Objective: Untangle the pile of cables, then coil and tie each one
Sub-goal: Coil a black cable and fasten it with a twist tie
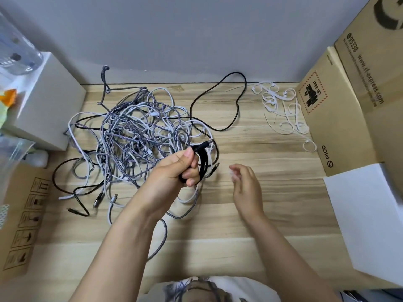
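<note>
L hand (174,168) grips black cable coil (201,162) | R hand (246,182) loose

— That counter (250,214), is it real wood?
— Pale wood grain in planks, matt, fairly smooth. It could be laminate; hard to tell from here.
— And the pile of cables (135,136)?
— Mixed. Many have a braided cloth jacket, grey and white, rough-looking. Others are smooth white plastic. The black cable (218,101) looping out is matt, and the plugs (98,199) at the near edge shine like metal.
— Those white strips at the back?
— The ties (281,105) look like thin, smooth plastic, slightly glossy.
— The boxes?
— The cardboard boxes (340,110) are plain brown, matt, with printed ink. The white box (370,221) beside them is smooth and matt.
</note>
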